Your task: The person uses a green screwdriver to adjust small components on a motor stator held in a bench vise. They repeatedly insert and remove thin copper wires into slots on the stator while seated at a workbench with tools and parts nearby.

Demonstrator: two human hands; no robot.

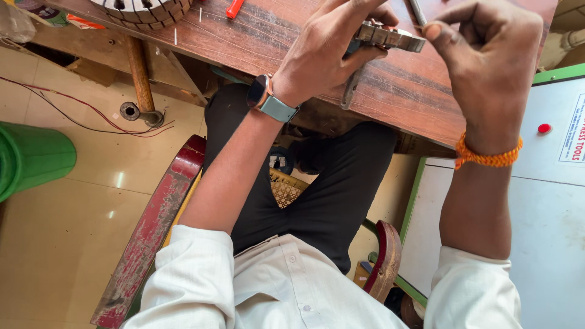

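Note:
My left hand (pixel 332 52) grips a grey slotted metal ring (pixel 393 38) and holds it at the edge of a brown wooden workbench (pixel 268 33). A watch with a pale blue strap sits on that wrist. My right hand (pixel 487 58) is raised beside the ring, fingers curled and pinched together near a thin metal rod (pixel 418 12) at the top edge. Whether the fingers hold the rod or something small I cannot tell. An orange thread band circles the right wrist.
A second slotted ring (pixel 143 12) and a red-handled tool (pixel 234 8) lie on the bench at top left. A green bin (pixel 30 155) stands on the tiled floor, with red wires nearby. A white machine cabinet with a red button (pixel 544 128) is to the right.

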